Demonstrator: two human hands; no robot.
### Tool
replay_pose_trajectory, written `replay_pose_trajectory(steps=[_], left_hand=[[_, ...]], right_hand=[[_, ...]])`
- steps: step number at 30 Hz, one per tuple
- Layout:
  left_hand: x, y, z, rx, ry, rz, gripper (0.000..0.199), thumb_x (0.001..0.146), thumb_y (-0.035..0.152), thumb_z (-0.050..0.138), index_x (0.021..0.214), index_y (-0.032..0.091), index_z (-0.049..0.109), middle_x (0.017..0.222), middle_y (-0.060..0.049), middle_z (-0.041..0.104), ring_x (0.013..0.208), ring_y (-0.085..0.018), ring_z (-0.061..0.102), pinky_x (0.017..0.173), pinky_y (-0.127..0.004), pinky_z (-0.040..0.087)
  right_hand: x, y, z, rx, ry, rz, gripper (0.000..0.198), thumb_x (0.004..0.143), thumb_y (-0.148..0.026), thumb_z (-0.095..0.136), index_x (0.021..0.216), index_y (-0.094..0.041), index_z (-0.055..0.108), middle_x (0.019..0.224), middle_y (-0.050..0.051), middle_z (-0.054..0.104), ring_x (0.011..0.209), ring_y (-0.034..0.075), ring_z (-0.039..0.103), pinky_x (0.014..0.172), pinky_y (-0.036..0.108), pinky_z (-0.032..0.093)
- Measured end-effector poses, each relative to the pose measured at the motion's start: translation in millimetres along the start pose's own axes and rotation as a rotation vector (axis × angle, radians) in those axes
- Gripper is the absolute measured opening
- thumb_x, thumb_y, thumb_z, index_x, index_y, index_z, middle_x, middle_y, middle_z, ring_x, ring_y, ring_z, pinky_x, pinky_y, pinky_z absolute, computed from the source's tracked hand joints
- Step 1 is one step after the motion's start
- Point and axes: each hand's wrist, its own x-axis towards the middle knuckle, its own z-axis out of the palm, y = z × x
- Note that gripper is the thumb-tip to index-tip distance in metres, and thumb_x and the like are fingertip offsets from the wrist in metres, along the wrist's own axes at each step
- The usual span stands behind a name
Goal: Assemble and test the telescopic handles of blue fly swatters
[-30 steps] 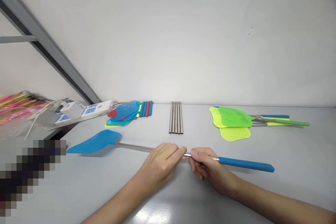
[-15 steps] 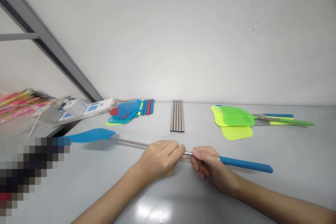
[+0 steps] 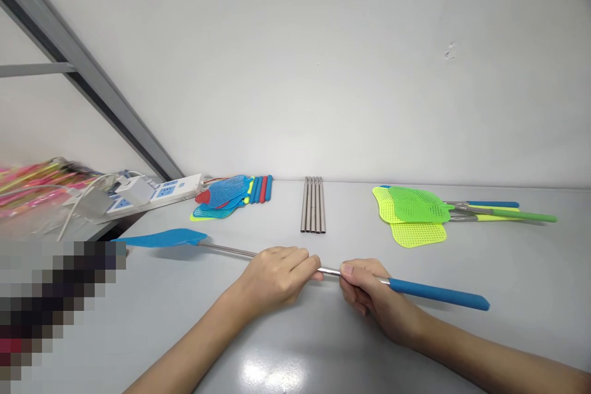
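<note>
A blue fly swatter [image 3: 164,238] with a telescopic metal rod stretches across the table in front of me, its flap to the left and its blue handle [image 3: 438,294] to the right. My left hand [image 3: 279,277] is closed over the middle of the rod from above. My right hand [image 3: 373,295] pinches the thicker metal tube just short of the blue handle, thumb on top. A short piece of bare shiny tube shows between the two hands. The flap is seen nearly edge-on, and its far left end meets a pixelated patch.
Behind my hands lie several metal rods [image 3: 313,206] in a row. Back left are stacked swatter flaps [image 3: 226,192] and several coloured handles [image 3: 263,189]. Green and yellow swatters [image 3: 418,206] lie to the right. A power strip [image 3: 175,191] and bagged items [image 3: 32,191] fill the left edge.
My hands have drawn slightly apart, so a longer piece of tube shows between them. The blue handle has shifted a little to the right with my right hand.
</note>
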Motion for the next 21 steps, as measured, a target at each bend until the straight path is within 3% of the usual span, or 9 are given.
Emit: replay_pose_trajectory(steps=[21], left_hand=[[-10, -18, -2, -0.043, -0.022, 0.015, 0.023, 0.089, 0.025, 0.037, 0.073, 0.016, 0.051, 0.054, 0.003, 0.044, 0.049, -0.009, 0.042, 0.049, -0.021, 0.033]], right_hand=[[1, 4, 0, 0.056, 0.063, 0.027, 0.042, 0.084, -0.033, 0.042, 0.046, -0.017, 0.038, 0.041, -0.005, 0.031, 0.040, 0.006, 0.026, 0.042, 0.022, 0.019]])
